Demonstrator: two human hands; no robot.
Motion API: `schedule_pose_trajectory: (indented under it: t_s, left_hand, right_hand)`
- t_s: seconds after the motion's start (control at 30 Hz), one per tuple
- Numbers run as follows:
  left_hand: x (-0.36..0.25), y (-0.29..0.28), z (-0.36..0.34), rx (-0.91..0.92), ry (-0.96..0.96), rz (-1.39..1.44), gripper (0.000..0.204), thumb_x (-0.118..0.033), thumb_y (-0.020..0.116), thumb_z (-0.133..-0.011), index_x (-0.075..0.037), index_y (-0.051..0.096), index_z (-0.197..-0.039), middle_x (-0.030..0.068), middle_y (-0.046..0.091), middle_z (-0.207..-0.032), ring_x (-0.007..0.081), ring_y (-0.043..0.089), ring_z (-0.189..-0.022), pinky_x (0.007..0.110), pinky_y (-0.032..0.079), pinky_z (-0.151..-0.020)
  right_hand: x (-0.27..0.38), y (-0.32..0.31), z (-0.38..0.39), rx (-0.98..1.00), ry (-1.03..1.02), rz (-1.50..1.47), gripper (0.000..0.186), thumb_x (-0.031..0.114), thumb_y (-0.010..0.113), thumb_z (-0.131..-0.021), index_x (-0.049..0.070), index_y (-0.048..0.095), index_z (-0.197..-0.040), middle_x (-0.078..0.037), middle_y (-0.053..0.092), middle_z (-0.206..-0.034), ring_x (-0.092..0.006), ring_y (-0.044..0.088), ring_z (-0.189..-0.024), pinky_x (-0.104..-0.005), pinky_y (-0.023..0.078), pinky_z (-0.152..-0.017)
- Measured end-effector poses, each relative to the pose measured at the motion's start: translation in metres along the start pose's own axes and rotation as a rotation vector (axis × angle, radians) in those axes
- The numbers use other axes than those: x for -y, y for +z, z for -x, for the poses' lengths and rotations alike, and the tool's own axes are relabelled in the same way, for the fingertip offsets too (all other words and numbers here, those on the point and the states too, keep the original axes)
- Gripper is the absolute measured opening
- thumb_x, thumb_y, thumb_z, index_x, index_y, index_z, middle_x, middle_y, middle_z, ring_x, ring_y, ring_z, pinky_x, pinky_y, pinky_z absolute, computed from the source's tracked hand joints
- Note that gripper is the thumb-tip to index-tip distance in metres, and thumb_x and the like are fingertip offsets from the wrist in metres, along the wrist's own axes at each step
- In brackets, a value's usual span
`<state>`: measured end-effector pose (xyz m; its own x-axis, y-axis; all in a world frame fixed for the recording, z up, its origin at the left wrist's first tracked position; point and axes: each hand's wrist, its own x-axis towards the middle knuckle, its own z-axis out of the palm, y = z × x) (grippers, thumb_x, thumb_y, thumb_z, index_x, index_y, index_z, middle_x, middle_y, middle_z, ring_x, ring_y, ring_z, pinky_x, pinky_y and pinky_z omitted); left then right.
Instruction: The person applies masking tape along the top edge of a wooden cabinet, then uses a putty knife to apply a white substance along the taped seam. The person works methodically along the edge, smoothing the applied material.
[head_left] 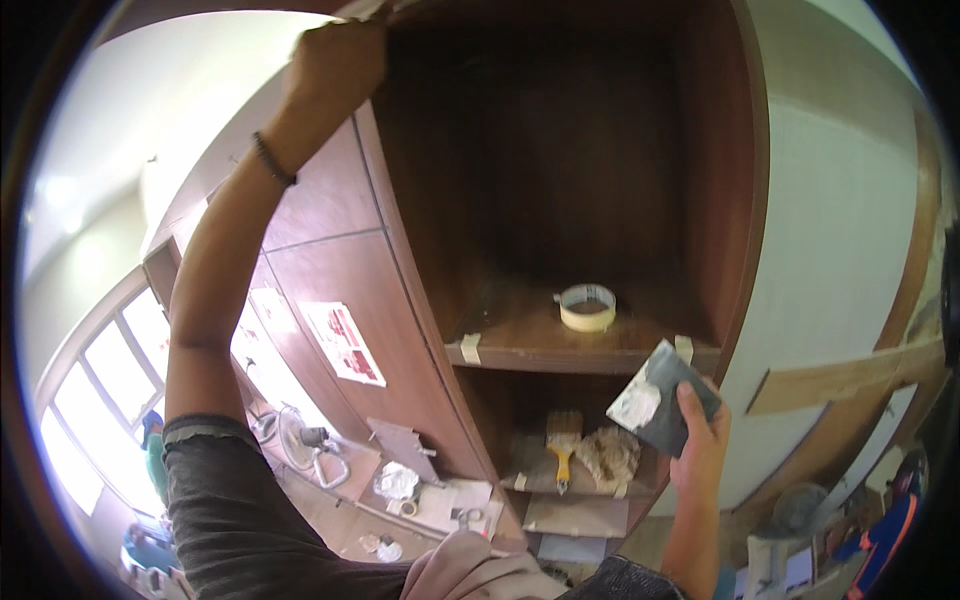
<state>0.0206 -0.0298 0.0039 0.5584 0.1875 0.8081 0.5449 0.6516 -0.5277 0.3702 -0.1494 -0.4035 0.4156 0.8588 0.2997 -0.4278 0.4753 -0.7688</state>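
Observation:
My left hand [340,65] is raised to the top left edge of a brown wooden cabinet [752,200]. Its fingers are closed; a pale sliver shows just above them, but what they hold is cut off by the picture's upper rim. In front of the lower shelves, my right hand [700,435] grips a dark grey flat plate [672,425] with its thumb across the face. A lump of white paste [636,406] sticks to that plate near its pale edge.
A roll of masking tape [588,308] lies on the cabinet shelf. Below are a yellow-handled paintbrush [563,450] and a shaggy beige bundle [608,462]. Left stands a fan [290,438] beside a cluttered low surface. At lower right is a person's dark blue and orange clothing [890,535].

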Motion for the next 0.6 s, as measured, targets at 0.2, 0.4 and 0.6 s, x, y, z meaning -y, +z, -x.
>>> schedule_pose_trajectory:
  t_s: [0.2, 0.4, 0.6]
  left_hand:
    - [-0.052, -0.155, 0.112, 0.043, 0.278, 1.295, 0.034, 0.002, 0.063, -0.081, -0.005, 0.073, -0.112, 0.0143, 0.074, -0.104, 0.0318, 0.067, -0.077, 0.039, 0.055, -0.063]
    - [-0.134, -0.199, 0.195, 0.243, 0.616, 1.886, 0.069, 0.006, 0.063, -0.073, -0.018, 0.072, -0.137, 0.0172, 0.057, -0.119, 0.0292, 0.063, -0.095, 0.039, 0.057, -0.078]
    - [-0.155, -0.202, 0.201, 0.16, 0.603, 1.865, 0.072, 0.007, 0.065, -0.072, -0.021, 0.072, -0.137, 0.0183, 0.053, -0.126, 0.032, 0.058, -0.105, 0.041, 0.053, -0.089]
  right_hand:
    - [0.001, 0.003, -0.003, 0.101, 0.146, -0.192, 0.032, 0.02, 0.075, -0.098, -0.004, 0.069, -0.118, -0.008, 0.073, -0.105, -0.0156, 0.07, -0.095, -0.0314, 0.057, -0.088]
    - [-0.011, 0.016, 0.001, 0.214, 0.295, -0.296, 0.026, 0.017, 0.072, -0.099, -0.003, 0.07, -0.115, -0.009, 0.074, -0.104, -0.0145, 0.072, -0.091, -0.0314, 0.06, -0.079]
    - [-0.019, 0.018, 0.001, 0.24, 0.215, -0.18, 0.022, 0.02, 0.069, -0.101, 0.0, 0.071, -0.111, -0.004, 0.073, -0.1, -0.0084, 0.068, -0.088, -0.0258, 0.055, -0.08]
